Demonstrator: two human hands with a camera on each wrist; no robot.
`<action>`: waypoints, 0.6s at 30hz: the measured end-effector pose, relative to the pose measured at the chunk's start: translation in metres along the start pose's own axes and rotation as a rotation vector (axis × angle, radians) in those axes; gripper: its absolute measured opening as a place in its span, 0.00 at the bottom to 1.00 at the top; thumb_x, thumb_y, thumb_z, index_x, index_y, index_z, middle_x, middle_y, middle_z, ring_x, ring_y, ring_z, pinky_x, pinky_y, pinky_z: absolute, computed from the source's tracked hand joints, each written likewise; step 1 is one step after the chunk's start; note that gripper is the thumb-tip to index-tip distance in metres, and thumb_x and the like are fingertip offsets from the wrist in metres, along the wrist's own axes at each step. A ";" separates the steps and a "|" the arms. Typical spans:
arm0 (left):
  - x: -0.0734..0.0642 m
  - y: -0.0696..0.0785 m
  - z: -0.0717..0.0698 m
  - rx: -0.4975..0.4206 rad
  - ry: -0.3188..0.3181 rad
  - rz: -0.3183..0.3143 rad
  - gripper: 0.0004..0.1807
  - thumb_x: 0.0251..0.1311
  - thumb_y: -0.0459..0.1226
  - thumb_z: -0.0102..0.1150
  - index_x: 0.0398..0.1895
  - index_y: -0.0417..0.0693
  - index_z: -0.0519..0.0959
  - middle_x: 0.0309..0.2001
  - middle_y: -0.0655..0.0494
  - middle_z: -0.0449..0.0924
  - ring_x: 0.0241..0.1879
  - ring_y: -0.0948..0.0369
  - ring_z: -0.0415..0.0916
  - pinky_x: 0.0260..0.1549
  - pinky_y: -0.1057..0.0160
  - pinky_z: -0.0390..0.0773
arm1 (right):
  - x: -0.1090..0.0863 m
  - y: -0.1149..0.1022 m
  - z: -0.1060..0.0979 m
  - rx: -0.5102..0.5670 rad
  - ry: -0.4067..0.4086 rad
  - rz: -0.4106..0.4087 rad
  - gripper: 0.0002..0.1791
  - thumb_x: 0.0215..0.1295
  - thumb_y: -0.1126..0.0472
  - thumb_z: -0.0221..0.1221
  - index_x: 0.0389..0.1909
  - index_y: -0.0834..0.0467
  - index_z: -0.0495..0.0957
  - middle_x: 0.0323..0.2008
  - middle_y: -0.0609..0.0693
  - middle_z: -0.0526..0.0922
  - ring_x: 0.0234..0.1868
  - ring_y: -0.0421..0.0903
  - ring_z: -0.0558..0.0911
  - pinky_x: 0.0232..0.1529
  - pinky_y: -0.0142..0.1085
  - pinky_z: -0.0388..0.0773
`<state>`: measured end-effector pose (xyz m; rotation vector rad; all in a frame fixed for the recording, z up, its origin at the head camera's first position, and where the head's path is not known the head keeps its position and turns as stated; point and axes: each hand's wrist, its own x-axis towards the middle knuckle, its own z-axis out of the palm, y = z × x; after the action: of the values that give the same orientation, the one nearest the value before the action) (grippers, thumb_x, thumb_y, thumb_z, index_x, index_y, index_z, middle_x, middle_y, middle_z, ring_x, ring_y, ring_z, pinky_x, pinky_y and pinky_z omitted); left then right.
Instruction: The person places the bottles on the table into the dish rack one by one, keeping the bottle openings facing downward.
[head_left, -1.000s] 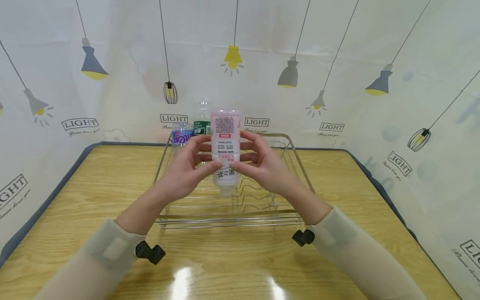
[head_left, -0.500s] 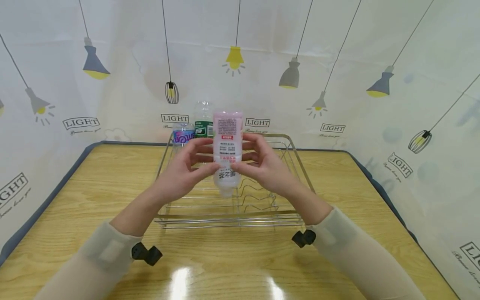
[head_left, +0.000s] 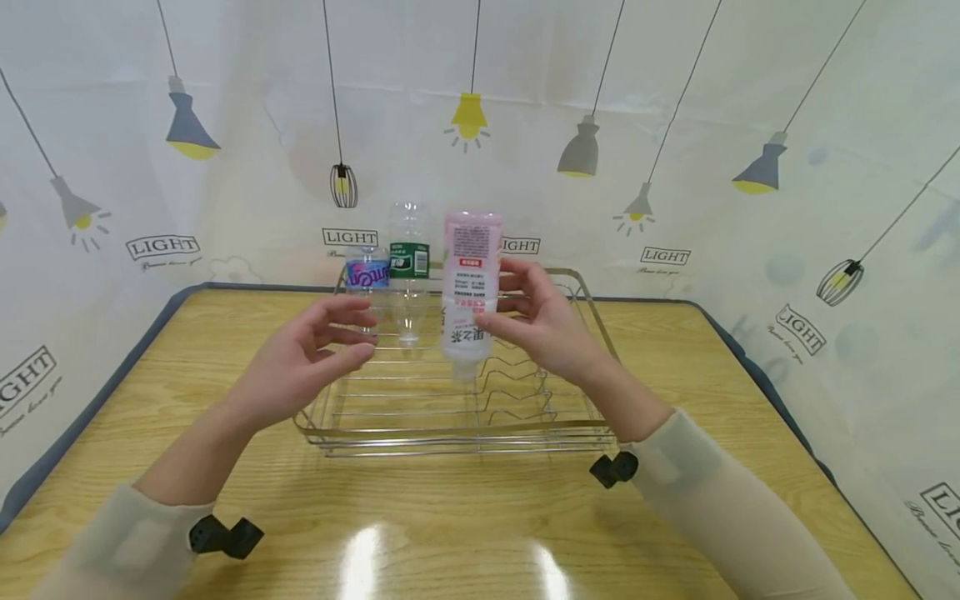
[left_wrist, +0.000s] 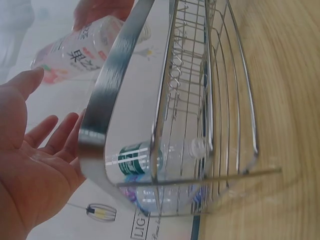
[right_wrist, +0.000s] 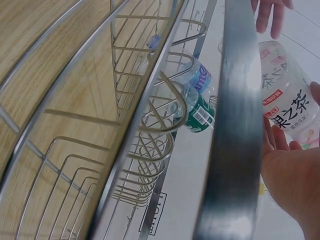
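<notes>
A clear plastic bottle with a pink and white label (head_left: pixel 471 275) is upside down, neck pointing down, over the wire dish rack (head_left: pixel 420 431). My right hand (head_left: pixel 551 321) grips its right side, thumb on the front and fingers behind. My left hand (head_left: pixel 296 358) is off to the left of the bottle, fingers loosely bent with nothing in them. In the left wrist view, a gap shows between the left thumb and the pink-labelled bottle (left_wrist: pixel 80 52). At the rack's back left, a green-labelled bottle (head_left: pixel 409 262) and a blue-and-purple-labelled bottle (head_left: pixel 367 273) both stand upside down.
The rack rests on a wood-grain table (head_left: pixel 450 533), its metal rim (left_wrist: pixel 95 117) close to the left hand. Wavy wire dividers (head_left: pixel 517 392) fill its right half. A white cloth backdrop (head_left: pixel 675 100) printed with lamps surrounds the table.
My left hand has let go of the pink-labelled bottle and moved left and down. My right hand has shifted the bottle slightly right and up, uncovering the green-labelled one.
</notes>
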<state>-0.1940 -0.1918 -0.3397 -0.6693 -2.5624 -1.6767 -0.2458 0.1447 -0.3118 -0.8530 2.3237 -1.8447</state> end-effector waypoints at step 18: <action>-0.049 -0.035 -0.035 0.172 0.125 0.013 0.25 0.78 0.38 0.67 0.75 0.52 0.77 0.55 0.56 0.82 0.48 0.67 0.82 0.48 0.76 0.82 | 0.014 -0.007 -0.013 -0.035 0.056 0.055 0.41 0.75 0.62 0.69 0.82 0.53 0.60 0.68 0.58 0.77 0.62 0.55 0.83 0.60 0.42 0.87</action>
<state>-0.1696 -0.2509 -0.3665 -0.5507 -2.5693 -1.4242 -0.2595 0.1491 -0.2980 -0.7433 2.3935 -1.8345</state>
